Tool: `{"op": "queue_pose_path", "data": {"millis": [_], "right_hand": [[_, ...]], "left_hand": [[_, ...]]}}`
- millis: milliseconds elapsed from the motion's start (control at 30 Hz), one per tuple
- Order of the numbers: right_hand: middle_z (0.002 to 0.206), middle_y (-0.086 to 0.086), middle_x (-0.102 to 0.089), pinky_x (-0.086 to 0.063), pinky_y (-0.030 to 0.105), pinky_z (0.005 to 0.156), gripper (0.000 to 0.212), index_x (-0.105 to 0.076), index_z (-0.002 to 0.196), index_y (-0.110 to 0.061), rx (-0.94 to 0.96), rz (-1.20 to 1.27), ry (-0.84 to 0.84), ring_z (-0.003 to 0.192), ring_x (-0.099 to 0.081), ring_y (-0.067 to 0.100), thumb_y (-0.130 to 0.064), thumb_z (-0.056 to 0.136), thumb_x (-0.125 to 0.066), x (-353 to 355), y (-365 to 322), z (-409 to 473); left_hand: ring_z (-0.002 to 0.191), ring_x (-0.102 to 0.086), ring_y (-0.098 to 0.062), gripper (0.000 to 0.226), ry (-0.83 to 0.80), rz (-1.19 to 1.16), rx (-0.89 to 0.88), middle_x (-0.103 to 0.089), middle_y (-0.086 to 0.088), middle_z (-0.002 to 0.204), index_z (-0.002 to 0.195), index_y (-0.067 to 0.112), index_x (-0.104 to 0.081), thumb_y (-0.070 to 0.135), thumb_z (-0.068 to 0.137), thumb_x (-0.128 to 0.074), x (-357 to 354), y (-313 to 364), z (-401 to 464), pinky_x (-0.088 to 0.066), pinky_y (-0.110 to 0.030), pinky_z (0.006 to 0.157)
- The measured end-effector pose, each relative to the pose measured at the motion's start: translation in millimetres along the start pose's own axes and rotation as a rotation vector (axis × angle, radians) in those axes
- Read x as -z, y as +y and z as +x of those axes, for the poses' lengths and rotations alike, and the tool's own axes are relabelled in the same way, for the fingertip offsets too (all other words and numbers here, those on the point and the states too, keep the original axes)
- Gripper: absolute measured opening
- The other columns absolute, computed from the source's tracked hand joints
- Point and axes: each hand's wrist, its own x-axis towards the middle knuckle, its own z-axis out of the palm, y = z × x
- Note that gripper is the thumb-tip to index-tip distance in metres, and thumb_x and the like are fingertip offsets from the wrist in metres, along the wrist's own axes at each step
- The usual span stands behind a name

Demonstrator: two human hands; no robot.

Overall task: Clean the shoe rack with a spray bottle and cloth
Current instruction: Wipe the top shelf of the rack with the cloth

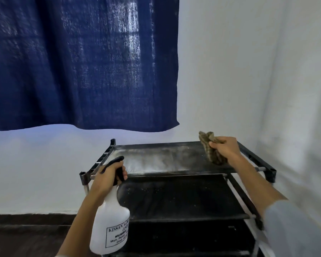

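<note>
White walls meet in a corner to your right, and a dark blue curtain (pixel 82 62) hangs over the upper left of the view, its hem well above the black shoe rack (pixel 256 160) that stands against the far wall. Your left hand (pixel 109 175) reaches in from below with the forearm angled up and to the right, fingers curled round the black trigger head of the white spray bottle (pixel 110 225); the bottle hangs upright just off the front left corner of the rack's top shelf, its printed label facing you and its nozzle aimed across that shelf. Your right hand (pixel 225 147) stretches out over the rack's right side, a pale sleeve showing near the elbow, with the wrist bent slightly down. Its fingers are clenched on a bunched brownish cloth (pixel 211 145), the lower end of which presses on the top shelf near the back right corner. A pale, wet-looking haze covers the left and middle of that shelf. Lower shelves sit beneath, speckled with light dust.
</note>
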Motion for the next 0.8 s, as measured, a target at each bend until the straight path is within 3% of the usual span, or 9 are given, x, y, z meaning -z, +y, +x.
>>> {"op": "queue_pose_path", "data": {"millis": [100,200,300,367,433,533,633,700,800], "right_hand": [[0.099,0.01,-0.071,-0.044,0.023,0.071,0.019,-0.072,0.101,-0.007,0.051,-0.511,-0.075,0.09,-0.063,0.021,-0.011,0.083,-0.067,16,11,9],[0.084,0.008,-0.071,-0.046,0.02,0.055,0.017,-0.074,0.092,-0.008,0.09,-0.763,-0.181,0.084,-0.068,0.021,-0.014,0.084,-0.061,-5,7,8],[0.094,0.007,-0.073,-0.049,0.023,0.074,0.023,-0.074,0.102,-0.014,0.326,-0.743,-0.436,0.09,-0.067,0.02,-0.023,0.083,-0.067,-57,-11,-10],[0.095,0.007,-0.073,-0.046,0.023,0.076,0.02,-0.075,0.099,-0.013,0.397,-0.702,-0.504,0.091,-0.066,0.021,-0.018,0.081,-0.068,-82,-17,-23],[0.092,0.01,-0.072,-0.048,0.025,0.074,0.016,-0.074,0.094,-0.009,0.356,-0.736,-0.403,0.089,-0.067,0.024,-0.013,0.084,-0.063,-82,-6,-9],[0.098,0.015,-0.069,-0.052,0.031,0.073,0.018,-0.067,0.096,-0.002,0.199,-0.815,-0.113,0.09,-0.066,0.027,-0.009,0.091,-0.05,-32,21,25],[0.109,0.019,-0.061,-0.05,0.038,0.074,0.021,-0.06,0.106,0.0,0.066,-0.828,0.138,0.098,-0.06,0.034,-0.011,0.094,-0.046,16,38,47],[0.11,0.019,-0.06,-0.048,0.035,0.071,0.023,-0.059,0.107,0.0,0.036,-0.824,0.172,0.099,-0.06,0.033,-0.016,0.093,-0.051,14,34,48],[0.098,0.014,-0.065,-0.051,0.028,0.067,0.016,-0.063,0.095,-0.002,0.097,-0.82,0.014,0.099,-0.064,0.03,-0.016,0.09,-0.056,-31,15,37]], "left_hand": [[0.07,-0.058,-0.024,0.024,-0.016,-0.023,0.007,-0.062,-0.012,0.07,0.076,0.007,-0.06,0.018,0.095,-0.05,-27,3,-2,-0.048,-0.034,0.07],[0.073,-0.057,-0.026,0.023,-0.03,-0.037,-0.029,-0.062,-0.013,0.073,0.077,0.009,-0.06,0.021,0.094,-0.05,-59,7,-3,-0.046,-0.034,0.069],[0.074,-0.057,-0.027,0.027,-0.043,-0.048,-0.038,-0.063,-0.012,0.07,0.071,0.011,-0.061,0.022,0.092,-0.05,-93,13,-1,-0.042,-0.038,0.07],[0.073,-0.058,-0.027,0.029,-0.061,-0.058,-0.03,-0.064,-0.012,0.068,0.068,0.011,-0.061,0.021,0.092,-0.05,-112,12,0,-0.043,-0.039,0.073],[0.071,-0.058,-0.027,0.027,-0.079,-0.111,-0.006,-0.063,-0.011,0.066,0.069,0.009,-0.061,0.019,0.092,-0.05,-125,10,2,-0.045,-0.04,0.075],[0.069,-0.058,-0.025,0.025,-0.077,-0.187,0.011,-0.061,-0.01,0.068,0.071,0.007,-0.06,0.016,0.093,-0.051,-130,1,5,-0.049,-0.034,0.071],[0.073,-0.059,-0.027,0.023,-0.084,-0.177,-0.027,-0.061,-0.011,0.071,0.074,0.007,-0.061,0.015,0.093,-0.05,-127,-7,8,-0.049,-0.039,0.08],[0.075,-0.059,-0.027,0.024,-0.086,-0.15,-0.056,-0.062,-0.01,0.071,0.074,0.008,-0.062,0.016,0.094,-0.05,-123,-10,10,-0.047,-0.041,0.084],[0.076,-0.06,-0.028,0.024,-0.076,-0.165,-0.061,-0.062,-0.01,0.07,0.075,0.007,-0.061,0.015,0.094,-0.049,-119,-11,14,-0.046,-0.042,0.086]]}}
